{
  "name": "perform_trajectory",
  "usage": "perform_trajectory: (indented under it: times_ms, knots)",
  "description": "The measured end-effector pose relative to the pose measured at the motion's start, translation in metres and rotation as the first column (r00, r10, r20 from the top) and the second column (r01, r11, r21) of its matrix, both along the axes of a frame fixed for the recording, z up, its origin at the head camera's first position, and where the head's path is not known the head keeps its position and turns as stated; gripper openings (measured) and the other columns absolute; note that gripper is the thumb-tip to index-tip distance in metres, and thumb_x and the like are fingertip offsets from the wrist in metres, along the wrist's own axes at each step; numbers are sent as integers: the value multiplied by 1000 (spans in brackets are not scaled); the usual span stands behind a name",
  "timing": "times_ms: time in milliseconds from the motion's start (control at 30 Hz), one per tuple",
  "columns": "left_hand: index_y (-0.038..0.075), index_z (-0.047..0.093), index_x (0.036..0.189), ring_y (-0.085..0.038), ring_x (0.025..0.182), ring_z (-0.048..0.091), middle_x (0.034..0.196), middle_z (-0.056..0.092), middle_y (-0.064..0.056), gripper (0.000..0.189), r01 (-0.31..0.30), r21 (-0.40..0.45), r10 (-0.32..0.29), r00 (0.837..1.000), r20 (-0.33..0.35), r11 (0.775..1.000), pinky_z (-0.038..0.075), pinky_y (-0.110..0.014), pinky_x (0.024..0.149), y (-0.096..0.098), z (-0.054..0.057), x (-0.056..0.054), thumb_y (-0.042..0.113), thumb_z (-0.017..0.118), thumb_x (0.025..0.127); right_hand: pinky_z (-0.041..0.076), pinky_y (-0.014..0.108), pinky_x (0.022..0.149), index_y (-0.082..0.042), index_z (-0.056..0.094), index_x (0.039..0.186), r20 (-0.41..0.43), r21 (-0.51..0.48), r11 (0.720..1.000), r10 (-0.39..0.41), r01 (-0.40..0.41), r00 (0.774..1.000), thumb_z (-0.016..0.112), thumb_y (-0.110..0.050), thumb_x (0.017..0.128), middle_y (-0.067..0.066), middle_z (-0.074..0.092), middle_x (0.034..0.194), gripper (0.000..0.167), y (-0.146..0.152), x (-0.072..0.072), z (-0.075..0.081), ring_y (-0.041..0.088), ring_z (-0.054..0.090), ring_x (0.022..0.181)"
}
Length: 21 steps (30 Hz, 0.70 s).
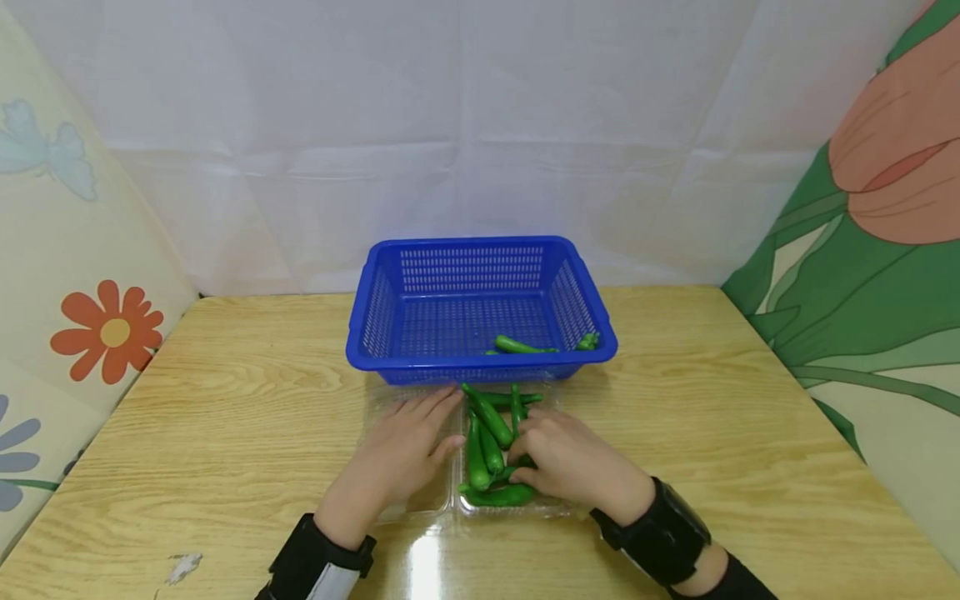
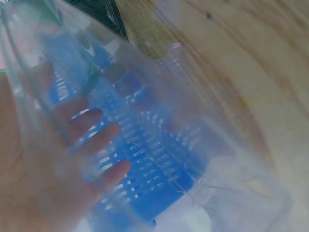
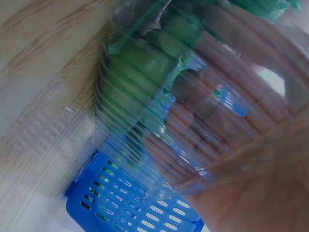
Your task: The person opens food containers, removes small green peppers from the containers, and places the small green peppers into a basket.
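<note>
A clear plastic clamshell box (image 1: 551,508) lies unfolded on the table, several long green peppers (image 1: 491,418) heaped in its right half. My left hand (image 1: 405,446) rests over the left half, its fingers extended; the left wrist view shows the same fingers (image 2: 104,176) through the clear plastic. Inside the right half, my right hand (image 1: 558,458) has its fingers curled around a green pepper (image 1: 526,460) that they mostly hide. Seen through the ribbed box wall, the right wrist view has bent fingers (image 3: 169,157) beside a thick pepper (image 3: 133,84).
Directly behind the box stands a blue plastic basket (image 1: 480,363), with a few green peppers (image 1: 517,345) near its front right. A white cloth (image 1: 465,142) hangs behind the wooden table (image 1: 247,400). Panels with printed flowers (image 1: 112,333) flank both sides.
</note>
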<state>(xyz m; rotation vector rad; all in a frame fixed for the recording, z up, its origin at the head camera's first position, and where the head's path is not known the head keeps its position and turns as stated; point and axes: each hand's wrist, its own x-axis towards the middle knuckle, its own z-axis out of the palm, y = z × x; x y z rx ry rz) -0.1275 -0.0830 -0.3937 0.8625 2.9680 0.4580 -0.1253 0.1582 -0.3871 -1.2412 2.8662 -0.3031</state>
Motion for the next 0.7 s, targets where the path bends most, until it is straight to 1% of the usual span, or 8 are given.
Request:
perform_trajectory:
  times_ms: [267,500,600,700]
  knots:
    - [12,38,153,-28,142,37,157,37,-6,59,1,5,-2,1000,10,1000,29,-52,116,0,0,0,42,49,103,52,35,81,-17,80,84,-48,-3,1000,5,-5,999,85,-28,78,-8,64,83,13,0,1,1,13,58,85]
    - [10,40,152,-29,141,38,156,38,-7,58,3,-2,-3,1000,1,1000,29,-53,116,0,-1,-1,41,49,104,52,34,78,-14,78,80,-69,-24,1000,-16,15,998,84,-24,79,-9,61,81,12,-1,6,7,12,56,82]
    - [10,40,152,-28,141,38,156,38,-7,58,2,-3,-2,1000,-3,1000,29,-53,116,0,-2,-1,41,49,104,53,34,76,-13,76,82,-70,-22,999,-32,31,997,83,-22,81,-8,62,81,11,-1,7,10,13,57,81]
    - [10,40,152,-28,141,38,156,39,-7,58,3,-4,-3,1000,-8,1000,30,-53,115,0,-2,-1,41,49,104,54,36,77,-12,76,86,-65,-22,999,-44,43,997,82,-20,82,-6,67,83,10,-1,8,13,15,61,83]
